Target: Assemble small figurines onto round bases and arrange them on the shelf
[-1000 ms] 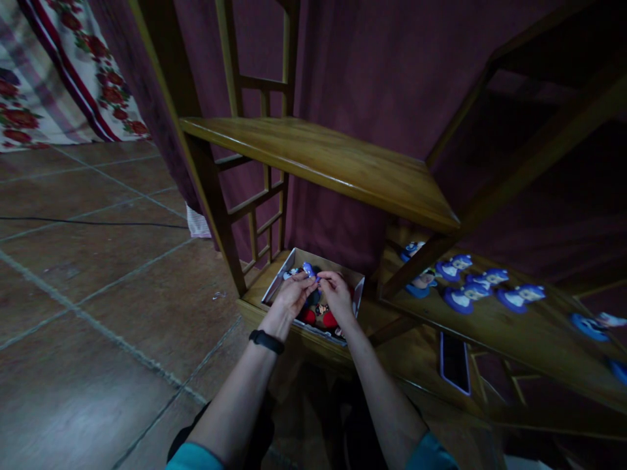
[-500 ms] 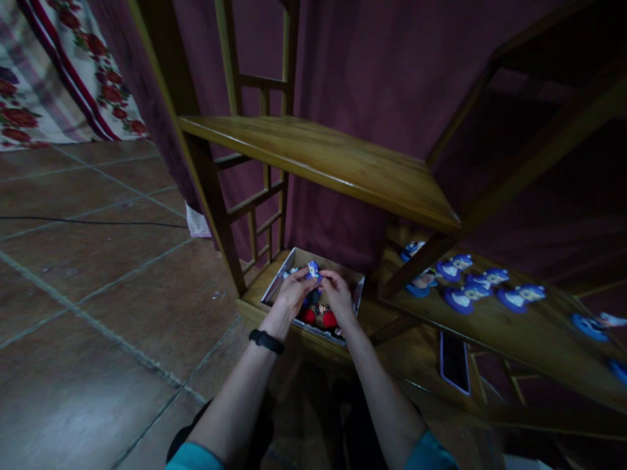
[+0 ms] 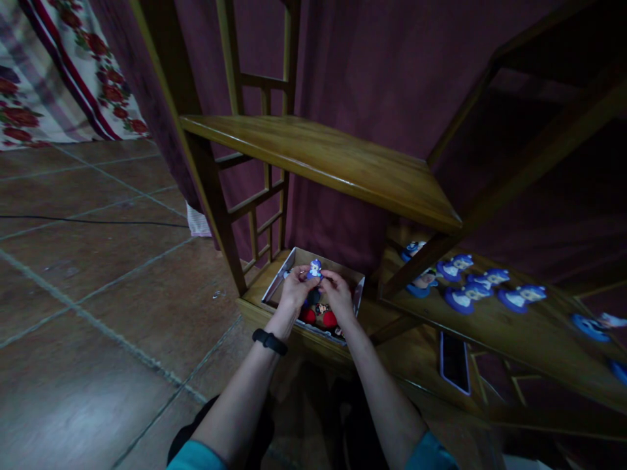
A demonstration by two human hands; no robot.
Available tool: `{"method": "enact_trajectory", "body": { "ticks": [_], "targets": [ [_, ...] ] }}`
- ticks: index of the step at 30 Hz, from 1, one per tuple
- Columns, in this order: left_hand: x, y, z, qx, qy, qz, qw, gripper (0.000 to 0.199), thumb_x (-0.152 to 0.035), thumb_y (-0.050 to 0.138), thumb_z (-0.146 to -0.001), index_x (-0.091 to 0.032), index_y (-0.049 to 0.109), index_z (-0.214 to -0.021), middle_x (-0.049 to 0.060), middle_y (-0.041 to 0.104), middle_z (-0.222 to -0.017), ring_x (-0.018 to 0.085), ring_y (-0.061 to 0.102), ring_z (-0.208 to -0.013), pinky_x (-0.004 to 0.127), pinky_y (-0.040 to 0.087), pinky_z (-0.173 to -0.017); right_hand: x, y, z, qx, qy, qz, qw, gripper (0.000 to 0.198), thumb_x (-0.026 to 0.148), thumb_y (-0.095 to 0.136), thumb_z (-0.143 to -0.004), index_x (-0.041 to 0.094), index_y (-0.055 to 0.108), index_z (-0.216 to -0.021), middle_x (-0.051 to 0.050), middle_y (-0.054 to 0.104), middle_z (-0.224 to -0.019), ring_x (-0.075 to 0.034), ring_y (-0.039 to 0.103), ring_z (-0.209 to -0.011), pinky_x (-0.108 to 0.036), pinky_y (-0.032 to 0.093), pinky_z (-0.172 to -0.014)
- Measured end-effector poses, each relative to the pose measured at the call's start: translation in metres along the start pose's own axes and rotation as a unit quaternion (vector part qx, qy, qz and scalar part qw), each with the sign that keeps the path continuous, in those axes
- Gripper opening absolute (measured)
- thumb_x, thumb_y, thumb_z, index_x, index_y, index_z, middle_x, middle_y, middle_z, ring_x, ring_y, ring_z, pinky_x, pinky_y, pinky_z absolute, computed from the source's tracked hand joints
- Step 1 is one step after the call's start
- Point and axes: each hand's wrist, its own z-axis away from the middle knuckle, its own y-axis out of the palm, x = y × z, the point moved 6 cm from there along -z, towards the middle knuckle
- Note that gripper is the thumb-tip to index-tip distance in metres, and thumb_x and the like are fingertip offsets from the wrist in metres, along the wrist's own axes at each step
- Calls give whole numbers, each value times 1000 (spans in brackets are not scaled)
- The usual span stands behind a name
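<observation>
A small blue-and-white figurine (image 3: pixel 315 267) is held upright between my two hands, above a shallow cardboard box (image 3: pixel 353 277). My left hand (image 3: pixel 296 290) grips it from the left with thumb and fingers closed. From the right, the fingertips of my right hand (image 3: pixel 337 294) pinch its edge. Below my hands in the box lie more figurines, among them one with red parts (image 3: pixel 329 318) and a dark-haired head. Part of another pale figurine shows behind my left hand. The figurine's base is partly covered by my fingers.
Several blue-and-white figurines (image 3: pixel 467 297) lie on the wooden shelf (image 3: pixel 543 339) to the right. A phone (image 3: pixel 454 362) rests on a lower board. Overhead juts another wooden shelf (image 3: pixel 318 150), and a lattice side panel (image 3: pixel 259 196) stands at the left.
The figurine has turned slightly and tilted more upright between my hands. My left wrist has shifted a little to the right. The box and the shelf figurines stay in place.
</observation>
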Motion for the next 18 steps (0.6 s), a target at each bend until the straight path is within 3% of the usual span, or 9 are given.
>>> {"method": "enact_trajectory", "body": {
  "ticks": [11, 18],
  "targets": [
    [-7, -3, -3, -34, 77, -113, 990, 39, -22, 76, -49, -16, 56, -82, -1, 59, -72, 11, 53, -63, 26, 42, -64, 11, 5, 10, 10, 43, -71, 997, 30, 31, 59, -71, 21, 64, -98, -3, 66, -103, -17, 63, -84, -32, 54, -74],
    [-3, 4, 3, 6, 31, -67, 997, 41, -26, 72, -56, -16, 58, -93, 3, 62, -80, 13, 57, -69, 29, 46, -67, 11, 2, 10, -1, 60, -118, 991, 32, 32, 63, -69, 20, 63, -98, -4, 66, -104, -18, 63, -87, -35, 53, -80]
  ]
}}
